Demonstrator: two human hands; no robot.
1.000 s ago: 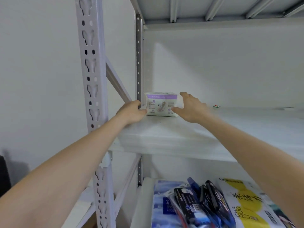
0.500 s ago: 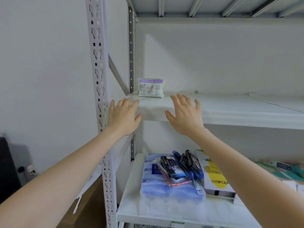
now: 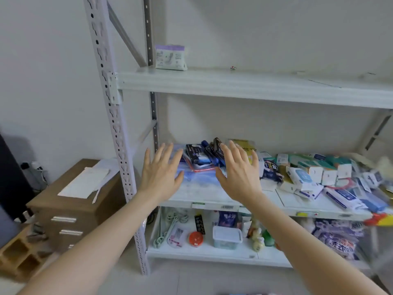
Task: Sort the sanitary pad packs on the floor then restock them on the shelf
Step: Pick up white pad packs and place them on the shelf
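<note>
A white sanitary pad pack (image 3: 170, 57) with a purple top band stands upright at the back left corner of the upper shelf (image 3: 244, 87). My left hand (image 3: 161, 171) and my right hand (image 3: 238, 171) hover in the air in front of the middle shelf, fingers spread and straight, holding nothing. Both hands are well below the pad pack and apart from it. No packs on the floor are clearly in view.
The middle shelf (image 3: 212, 201) carries blue wrapped packs, dark packets and several tissue and wipe boxes. The bottom shelf holds a plastic tub (image 3: 227, 237), a red lid and bottles. A brown drawer cabinet (image 3: 70, 209) with papers stands left of the rack's upright post (image 3: 112, 116).
Both hands let go of the pad pack on the upper shelf, drew back and dropped to middle-shelf height. The view tilted down and pulled away from the rack.
</note>
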